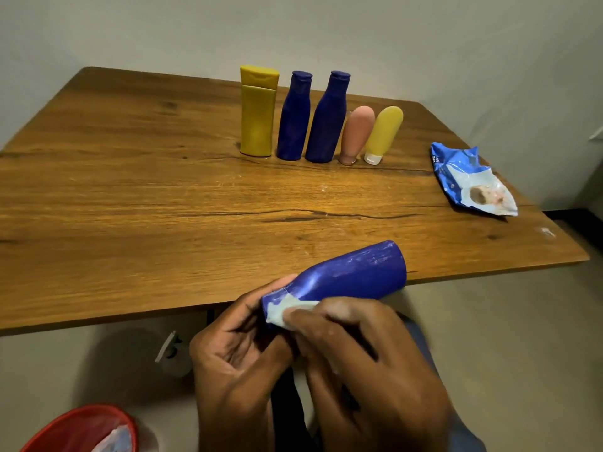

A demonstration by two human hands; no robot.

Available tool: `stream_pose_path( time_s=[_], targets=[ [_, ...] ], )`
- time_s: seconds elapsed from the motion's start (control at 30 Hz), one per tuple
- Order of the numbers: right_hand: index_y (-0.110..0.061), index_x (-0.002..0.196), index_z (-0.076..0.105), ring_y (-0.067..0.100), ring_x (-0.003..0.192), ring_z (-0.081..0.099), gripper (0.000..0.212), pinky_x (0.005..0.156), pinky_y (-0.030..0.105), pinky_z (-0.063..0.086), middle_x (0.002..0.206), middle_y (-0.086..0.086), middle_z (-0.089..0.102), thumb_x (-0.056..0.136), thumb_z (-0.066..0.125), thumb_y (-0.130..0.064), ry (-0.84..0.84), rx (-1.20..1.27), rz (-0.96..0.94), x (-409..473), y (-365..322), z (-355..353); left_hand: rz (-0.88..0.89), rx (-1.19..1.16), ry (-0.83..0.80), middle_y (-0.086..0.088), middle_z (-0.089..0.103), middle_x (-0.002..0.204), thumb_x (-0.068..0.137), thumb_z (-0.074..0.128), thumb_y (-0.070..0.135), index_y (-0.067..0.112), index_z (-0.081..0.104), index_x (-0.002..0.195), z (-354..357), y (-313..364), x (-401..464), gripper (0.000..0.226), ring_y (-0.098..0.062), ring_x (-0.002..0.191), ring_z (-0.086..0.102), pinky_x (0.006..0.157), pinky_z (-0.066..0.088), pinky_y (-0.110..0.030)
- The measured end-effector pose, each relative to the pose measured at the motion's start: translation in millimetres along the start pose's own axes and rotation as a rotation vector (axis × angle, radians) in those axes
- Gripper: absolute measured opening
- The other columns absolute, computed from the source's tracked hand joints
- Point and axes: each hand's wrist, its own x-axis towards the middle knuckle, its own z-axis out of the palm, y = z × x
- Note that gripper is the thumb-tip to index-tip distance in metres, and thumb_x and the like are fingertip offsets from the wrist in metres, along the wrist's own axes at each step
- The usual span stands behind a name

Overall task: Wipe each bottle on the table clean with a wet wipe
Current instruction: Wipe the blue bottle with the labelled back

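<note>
Below the table's near edge, two hands work a wet wipe on a blue bottle's cap end.

Far left of the grip sits a red bin [81,429]. The left hand [235,357] curls around the neck of the blue bottle [352,275], which lies tilted, base up to the right. The right hand [365,360] pinches the wet wipe [287,313] against the cap. Beyond the grip, five bottles [321,122] stand in a row on the table [130,190]; farther right lies a wipes packet [470,181].

Wooden table [130,190]: five bottles [321,117], wipes packet [470,181]
</note>
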Motion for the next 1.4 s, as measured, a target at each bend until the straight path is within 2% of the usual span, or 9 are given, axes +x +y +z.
stream_pose_path(
  time_s=[0.1,0.17,0.3,0.57,0.83,0.93,1.07,1.17,1.4],
  targets=[
    [-0.022,0.102,0.086,0.018,0.086,0.073,0.016,0.072,0.033,0.057,0.100,-0.003,0.075,0.097,0.071,-0.021,-0.003,0.015,-0.013,-1,3,0,0.002,-0.015,0.005,-0.030,0.075,0.118,0.064,0.085,0.017,0.008,0.076,0.124,-1,0,0,0.062,-0.048,0.111,0.074,0.093,0.060,-0.042],
    [-0.021,0.106,0.084,0.019,0.089,0.071,0.019,0.075,0.033,0.055,0.102,0.000,0.072,0.096,0.071,-0.011,0.018,0.030,0.017,0,15,-7,0.023,-0.014,0.021,-0.029,0.076,0.117,0.065,0.082,0.016,0.006,0.076,0.123,0,-2,0,0.059,-0.046,0.111,0.074,0.100,0.057,-0.047],
    [-0.016,0.109,0.081,0.018,0.093,0.068,0.019,0.084,0.021,0.048,0.101,0.001,0.068,0.094,0.071,-0.009,0.045,-0.092,0.122,11,50,-24,0.082,0.008,0.034,-0.021,0.079,0.114,0.068,0.081,0.017,0.011,0.080,0.120,3,-2,2,0.052,-0.033,0.108,0.078,0.091,0.059,-0.028],
    [-0.012,0.108,0.081,0.016,0.092,0.067,0.017,0.087,0.021,0.050,0.101,0.003,0.069,0.094,0.073,-0.010,0.047,-0.093,0.143,9,47,-22,0.102,0.017,0.050,-0.020,0.080,0.109,0.068,0.080,0.019,0.015,0.082,0.117,6,-1,2,0.049,-0.023,0.093,0.078,0.083,0.058,-0.022],
    [-0.020,0.103,0.085,0.020,0.084,0.071,0.019,0.069,0.033,0.055,0.098,0.000,0.074,0.088,0.080,-0.010,0.005,0.016,-0.016,0,0,6,0.012,-0.089,0.033,-0.034,0.073,0.119,0.065,0.082,0.015,0.005,0.075,0.126,-1,-3,-1,0.062,-0.050,0.111,0.073,0.093,0.059,-0.039],
    [-0.017,0.104,0.084,0.023,0.088,0.072,0.019,0.072,0.032,0.055,0.102,0.001,0.073,0.093,0.073,-0.007,-0.009,0.054,-0.019,1,10,-1,0.025,-0.071,0.037,-0.032,0.074,0.119,0.062,0.087,0.017,0.008,0.076,0.124,-1,-5,0,0.064,-0.047,0.112,0.073,0.096,0.058,-0.041],
    [-0.017,0.105,0.082,0.016,0.096,0.069,0.021,0.086,0.020,0.049,0.102,0.000,0.070,0.091,0.074,-0.004,0.028,-0.020,0.105,9,38,-18,0.058,-0.028,0.069,-0.020,0.079,0.117,0.065,0.083,0.018,0.015,0.080,0.120,1,-5,1,0.055,-0.030,0.106,0.078,0.089,0.059,-0.025],
    [-0.017,0.106,0.081,0.014,0.095,0.068,0.017,0.084,0.025,0.050,0.101,-0.001,0.069,0.094,0.071,-0.010,0.040,-0.083,0.148,12,50,-22,0.082,-0.010,0.051,-0.019,0.079,0.117,0.068,0.083,0.016,0.015,0.080,0.122,2,-4,2,0.054,-0.031,0.110,0.077,0.092,0.058,-0.026],
    [-0.022,0.099,0.084,0.014,0.089,0.071,0.019,0.076,0.022,0.051,0.099,-0.003,0.072,0.088,0.076,-0.008,0.016,0.064,0.080,3,6,-7,0.125,0.015,0.020,-0.021,0.079,0.115,0.071,0.081,0.013,0.011,0.078,0.125,6,-1,0,0.054,-0.036,0.109,0.077,0.092,0.059,-0.030]
  ],
)
